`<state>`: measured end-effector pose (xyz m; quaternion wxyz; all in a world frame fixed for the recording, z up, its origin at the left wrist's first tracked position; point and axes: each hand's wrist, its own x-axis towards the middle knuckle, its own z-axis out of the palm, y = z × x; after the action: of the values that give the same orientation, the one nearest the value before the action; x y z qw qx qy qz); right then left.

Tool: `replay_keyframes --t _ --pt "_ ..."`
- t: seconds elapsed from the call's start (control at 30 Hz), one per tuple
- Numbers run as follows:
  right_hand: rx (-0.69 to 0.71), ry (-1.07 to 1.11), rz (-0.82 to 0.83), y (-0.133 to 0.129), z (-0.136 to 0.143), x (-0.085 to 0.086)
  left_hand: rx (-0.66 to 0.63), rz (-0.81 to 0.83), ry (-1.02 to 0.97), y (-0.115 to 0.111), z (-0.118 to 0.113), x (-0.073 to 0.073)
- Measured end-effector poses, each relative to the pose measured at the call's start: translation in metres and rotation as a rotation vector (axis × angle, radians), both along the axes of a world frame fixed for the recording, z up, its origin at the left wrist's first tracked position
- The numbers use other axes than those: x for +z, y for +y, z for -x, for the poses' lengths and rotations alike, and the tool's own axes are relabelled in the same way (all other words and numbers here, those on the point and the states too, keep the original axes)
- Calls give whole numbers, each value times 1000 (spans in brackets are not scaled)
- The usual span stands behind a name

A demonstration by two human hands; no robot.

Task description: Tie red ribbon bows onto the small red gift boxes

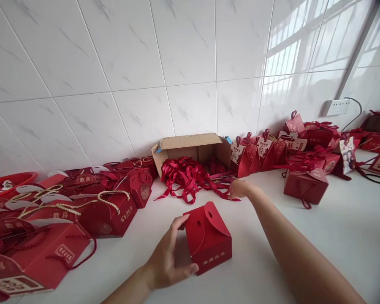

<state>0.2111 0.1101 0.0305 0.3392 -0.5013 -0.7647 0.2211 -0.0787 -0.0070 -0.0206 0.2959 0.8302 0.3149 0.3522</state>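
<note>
A small red gift box (211,249) with gold lettering stands on the white tabletop, its rounded top flaps folded in and two round holes showing. My left hand (169,257) grips its left side, fingers at the upper left edge and thumb at the lower front corner. Farther back, my right hand (238,189) is closed at the end of a dark red ribbon (220,192). That ribbon trails from a tangled heap of ribbons (186,173), which spills out of an open cardboard box (190,142) lying against the wall.
Many red boxes with rope handles (110,215) crowd the left side, beside a red basin (12,183). On the right stand peaked red boxes (248,156) and a ribbon-tied box (305,185). A socket strip (336,107) with a black cable is on the tiled wall.
</note>
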Motion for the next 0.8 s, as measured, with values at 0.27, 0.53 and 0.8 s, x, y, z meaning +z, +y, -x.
replay_keyframes --t 0.27,0.53,0.8 --pt "-22 432 80 -28 -8 78 19 10 28 -1 2 1" --pt "-51 1233 -391 -90 -25 127 72 5 -44 -8 -7 8" --pt "27 718 -206 -108 -20 129 53 -31 -60 -7 0 16"
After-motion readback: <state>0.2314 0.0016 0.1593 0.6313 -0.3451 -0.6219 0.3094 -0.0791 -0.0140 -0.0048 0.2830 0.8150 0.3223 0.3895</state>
